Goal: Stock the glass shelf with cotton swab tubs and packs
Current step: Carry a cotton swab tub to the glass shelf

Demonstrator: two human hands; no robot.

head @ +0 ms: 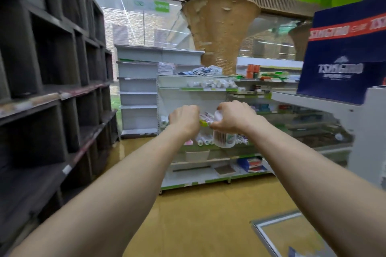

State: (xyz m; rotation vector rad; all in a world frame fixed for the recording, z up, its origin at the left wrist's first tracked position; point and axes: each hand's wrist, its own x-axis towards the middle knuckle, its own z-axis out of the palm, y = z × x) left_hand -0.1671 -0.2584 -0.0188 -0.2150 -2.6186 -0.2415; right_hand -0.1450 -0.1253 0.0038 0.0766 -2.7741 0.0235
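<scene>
Cotton swab tub, a clear round plastic one with a white barcoded label, is off the shelves and held in mid-air in front of the person. Tall dark wooden cubby shelving fills the left side. An ochre floor runs beneath both bare forearms. On the right a dark blue cardboard box with a red band stands above a glass-fronted display counter. Straight ahead, behind the hands, is a white metal rack with green-edged shelves that carry small white rolls and packets. The right hand has its fingers curled round the tub's upper part, and the tub hangs tilted, base lowest. The left hand, just beside it, is fisted on a small white, green and pink pack. The pack pokes out toward the tub. Whether the two touch I cannot tell.
</scene>
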